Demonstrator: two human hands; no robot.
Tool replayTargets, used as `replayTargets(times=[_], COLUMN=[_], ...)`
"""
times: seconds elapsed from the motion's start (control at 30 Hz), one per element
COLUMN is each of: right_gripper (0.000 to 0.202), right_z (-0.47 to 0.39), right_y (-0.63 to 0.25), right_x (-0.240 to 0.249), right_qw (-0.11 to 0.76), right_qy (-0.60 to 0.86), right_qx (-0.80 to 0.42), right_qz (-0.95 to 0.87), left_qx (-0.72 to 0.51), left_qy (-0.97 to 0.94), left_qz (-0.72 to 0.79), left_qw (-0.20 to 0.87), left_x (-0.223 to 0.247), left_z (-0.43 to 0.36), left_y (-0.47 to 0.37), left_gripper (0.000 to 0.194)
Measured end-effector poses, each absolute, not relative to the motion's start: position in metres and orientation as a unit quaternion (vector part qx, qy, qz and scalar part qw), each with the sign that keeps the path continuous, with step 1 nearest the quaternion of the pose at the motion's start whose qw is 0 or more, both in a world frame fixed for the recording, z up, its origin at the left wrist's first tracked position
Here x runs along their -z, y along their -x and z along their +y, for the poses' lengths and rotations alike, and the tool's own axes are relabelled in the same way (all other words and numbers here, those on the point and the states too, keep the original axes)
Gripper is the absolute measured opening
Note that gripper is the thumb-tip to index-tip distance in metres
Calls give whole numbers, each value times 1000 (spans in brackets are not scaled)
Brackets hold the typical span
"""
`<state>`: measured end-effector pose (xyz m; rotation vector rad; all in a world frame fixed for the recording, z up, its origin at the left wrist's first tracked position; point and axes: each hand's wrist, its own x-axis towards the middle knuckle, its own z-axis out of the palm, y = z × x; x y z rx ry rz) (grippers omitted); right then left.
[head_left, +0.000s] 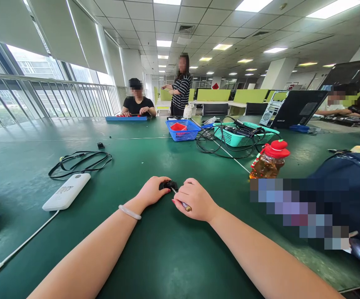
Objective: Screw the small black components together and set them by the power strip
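My left hand (153, 192) is closed on a small black part (166, 185), holding it against the green table (167, 257). What the part belongs to is too small to make out. In my right hand (195, 199) is a small screwdriver (186, 206) with a brownish handle; its thin metal shaft slants up and left to the black part. Whether the tip sits in a screw cannot be seen. The two hands are close together, near the middle of the view.
To the left lie a white power adapter (66, 192) and a coiled black cable (80, 162). Farther back stand a blue basket (183, 135) and a green basket (229, 139) heaped with cables. A red-lidded bottle (268, 162) and a dark bag (348, 178) are at right. Other people work beyond.
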<state>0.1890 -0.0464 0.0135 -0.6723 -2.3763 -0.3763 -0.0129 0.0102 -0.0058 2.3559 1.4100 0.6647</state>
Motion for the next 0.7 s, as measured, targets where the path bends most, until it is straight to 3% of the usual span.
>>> replayTargets(times=[0.27, 0.7], right_gripper=[15, 24], right_z=[-45, -43], right_y=[-185, -192], right_x=[-4, -10], right_qw=[243, 404], right_qy=[260, 334], right_qx=[124, -33], right_qz=[-926, -851], left_qx=[-229, -224], left_qy=[-818, -818], left_qz=[504, 507], left_qw=[158, 155], left_x=[4, 5], left_z=[9, 8], left_y=[12, 14], left_gripper=[36, 43])
